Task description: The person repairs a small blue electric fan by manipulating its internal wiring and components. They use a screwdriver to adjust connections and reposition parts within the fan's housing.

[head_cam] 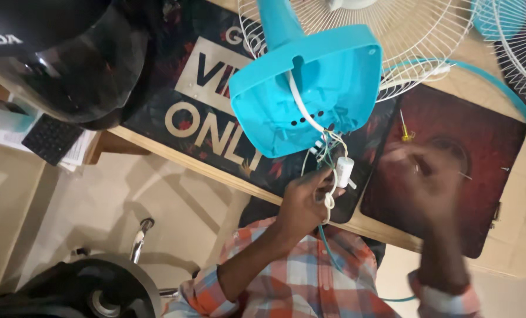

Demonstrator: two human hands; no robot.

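We pinched thin, limp wires (325,154) with left hand (303,199) just below turquoise plastic fan base (310,88); fragile, grip by insulation. Right hand (422,176) blurred, grip unclear.

A large dark mat (175,88) with a floral red pattern lies on the table at the left and centre of the scene, and it bears big pale block letters plus a pale rectangular panel with dark lettering near its far edge; the blue fan housing (313,88) covers its right part. At the far left, a glossy black helmet (51,53) carries a small white logo label on its shell. Below the helmet, at the left edge, a few white printed paper sheets (77,154) stick out from under a small black keypad (51,138).
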